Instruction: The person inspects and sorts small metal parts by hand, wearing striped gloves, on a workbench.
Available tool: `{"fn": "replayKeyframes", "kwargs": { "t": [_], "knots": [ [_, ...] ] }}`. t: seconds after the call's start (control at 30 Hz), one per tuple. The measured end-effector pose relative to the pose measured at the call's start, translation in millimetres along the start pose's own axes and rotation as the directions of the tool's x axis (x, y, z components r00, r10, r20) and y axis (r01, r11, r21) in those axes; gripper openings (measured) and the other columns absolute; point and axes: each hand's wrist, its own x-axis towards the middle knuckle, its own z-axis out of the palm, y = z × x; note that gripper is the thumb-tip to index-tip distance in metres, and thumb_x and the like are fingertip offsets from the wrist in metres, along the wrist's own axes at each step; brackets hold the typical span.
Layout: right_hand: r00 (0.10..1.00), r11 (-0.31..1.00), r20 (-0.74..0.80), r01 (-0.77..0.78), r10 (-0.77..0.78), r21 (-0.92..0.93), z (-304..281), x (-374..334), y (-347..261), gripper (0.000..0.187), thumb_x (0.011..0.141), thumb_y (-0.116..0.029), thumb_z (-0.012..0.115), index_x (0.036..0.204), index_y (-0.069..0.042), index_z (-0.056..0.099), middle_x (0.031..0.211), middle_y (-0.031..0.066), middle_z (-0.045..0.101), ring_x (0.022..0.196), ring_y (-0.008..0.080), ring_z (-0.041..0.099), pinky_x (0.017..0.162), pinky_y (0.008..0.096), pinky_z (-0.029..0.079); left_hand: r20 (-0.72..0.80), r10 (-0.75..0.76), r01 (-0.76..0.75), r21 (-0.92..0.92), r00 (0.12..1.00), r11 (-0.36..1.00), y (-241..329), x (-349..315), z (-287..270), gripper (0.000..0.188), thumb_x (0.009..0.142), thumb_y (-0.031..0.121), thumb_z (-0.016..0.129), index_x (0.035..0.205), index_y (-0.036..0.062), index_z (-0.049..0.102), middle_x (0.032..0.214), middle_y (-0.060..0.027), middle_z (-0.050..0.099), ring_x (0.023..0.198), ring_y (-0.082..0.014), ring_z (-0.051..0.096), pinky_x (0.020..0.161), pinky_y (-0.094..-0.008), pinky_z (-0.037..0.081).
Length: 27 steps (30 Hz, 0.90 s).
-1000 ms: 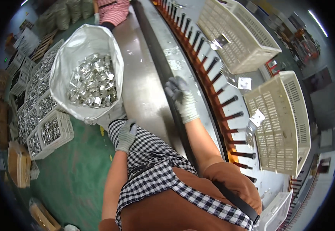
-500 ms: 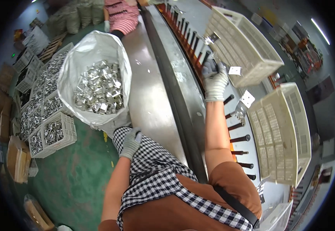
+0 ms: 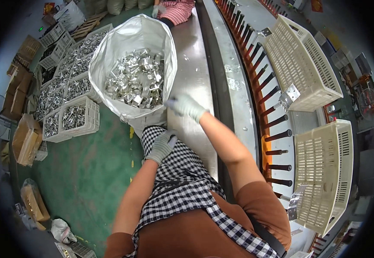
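My left hand (image 3: 164, 146), in a striped grey-white glove, lies on the checked apron (image 3: 178, 167) over my thigh, its fingers loosely spread and nothing visible in them. My gloved right hand (image 3: 187, 107) is at the near right rim of a large white bag (image 3: 103, 60). Motion smears its fingers, so whether they hold anything is hidden. Inside the bag is a heap of small shiny bent metal pieces (image 3: 137, 81). To the right runs a row of dark-tipped pegs (image 3: 277, 134), where metal plates with holes (image 3: 289, 95) hang.
A steel bench top (image 3: 191, 73) lies beside the bag. Two cream slatted crates (image 3: 324, 172) stand beyond the pegs. At left, crates (image 3: 88, 116) full of metal parts cover the green floor (image 3: 83, 176). Another person (image 3: 176, 10) is at the far end.
My right hand has left the row of pegs and swung left to the bag's rim. The whole view has shifted. My left hand stays on my thigh.
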Motion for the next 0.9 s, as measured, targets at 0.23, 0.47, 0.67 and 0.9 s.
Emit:
{"fn": "replayKeyframes", "kwargs": {
  "t": [0.23, 0.47, 0.67, 0.9],
  "knots": [
    [0.979, 0.978, -0.056, -0.191, 0.196, 0.083, 10.8, -66.5, 65.5, 0.049, 0.080, -0.040, 0.052, 0.097, 0.006, 0.060, 0.091, 0.0246, 0.062, 0.087, 0.0357, 0.060, 0.081, 0.0384, 0.045, -0.021, -0.072, 0.070, -0.086, 0.997, 0.994, -7.3, -3.2, -2.1, 0.021, 0.081, 0.011, 0.052, 0.100, 0.0023, 0.057, 0.093, -0.0171, 0.061, 0.088, -0.0282, 0.058, 0.079, -0.0340, 0.045],
    [0.998, 0.946, 0.058, 0.045, -0.028, -0.320, 35.7, -63.2, 54.9, 0.037, 0.078, -0.031, 0.053, 0.085, 0.003, 0.064, 0.085, 0.0233, 0.062, 0.083, 0.0361, 0.061, 0.076, 0.0426, 0.048, 0.008, -0.158, 0.158, -0.090, 0.987, 0.983, -10.3, -4.3, -4.2, 0.026, 0.083, 0.013, 0.052, 0.105, -0.0006, 0.057, 0.095, -0.0148, 0.062, 0.090, -0.0232, 0.058, 0.082, -0.0318, 0.044],
    [0.987, 0.971, 0.135, 0.110, -0.083, -0.213, 26.5, -73.2, 32.0, 0.035, 0.081, -0.031, 0.049, 0.088, 0.001, 0.060, 0.081, 0.0224, 0.062, 0.078, 0.0370, 0.061, 0.073, 0.0429, 0.048, 0.087, -0.239, 0.246, -0.083, 0.967, 0.966, 5.4, 7.6, -6.1, 0.028, 0.083, 0.013, 0.048, 0.106, -0.0016, 0.055, 0.097, -0.0158, 0.061, 0.090, -0.0242, 0.057, 0.083, -0.0332, 0.043],
    [0.914, 0.940, -0.401, 0.192, -0.066, 0.282, -3.8, -51.1, 38.0, 0.027, 0.081, -0.025, 0.048, 0.087, -0.004, 0.063, 0.083, 0.0204, 0.063, 0.080, 0.0362, 0.060, 0.071, 0.0411, 0.047, -0.272, -0.007, -0.070, -0.272, 0.962, 0.960, 77.5, 85.8, 3.9, 0.039, 0.084, 0.008, 0.042, 0.121, -0.0040, 0.042, 0.117, -0.0176, 0.050, 0.105, -0.0245, 0.049, 0.094, -0.0348, 0.037]
  ]
}}
